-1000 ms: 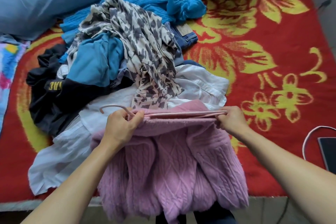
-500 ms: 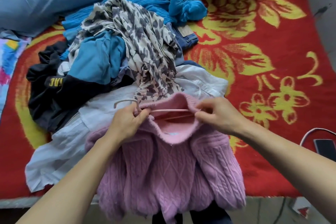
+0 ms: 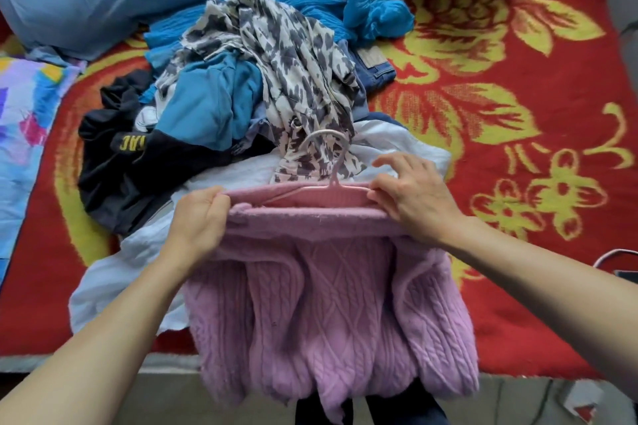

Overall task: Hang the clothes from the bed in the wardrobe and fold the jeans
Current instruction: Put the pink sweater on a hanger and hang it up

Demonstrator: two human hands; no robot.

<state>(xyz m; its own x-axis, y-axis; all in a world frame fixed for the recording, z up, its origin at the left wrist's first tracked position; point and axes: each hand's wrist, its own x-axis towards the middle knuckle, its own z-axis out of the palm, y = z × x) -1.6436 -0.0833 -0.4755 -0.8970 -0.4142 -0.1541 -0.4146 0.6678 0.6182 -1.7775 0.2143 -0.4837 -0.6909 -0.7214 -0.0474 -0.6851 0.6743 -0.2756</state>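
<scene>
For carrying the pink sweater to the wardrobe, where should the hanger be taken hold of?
By the neck of the hook, coming from above with a pinching grip. It stands clear above the collar of the pink sweater, midway between the left hand and right hand, while the hanger's arms lie mostly buried in the knit.

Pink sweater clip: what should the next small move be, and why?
Probably move the right hand to the hanger hook and lift. The hook stands clear of the collar of the pink sweater, and the left hand and the right each pinch one end of that collar, so the hanger looks seated.
</scene>
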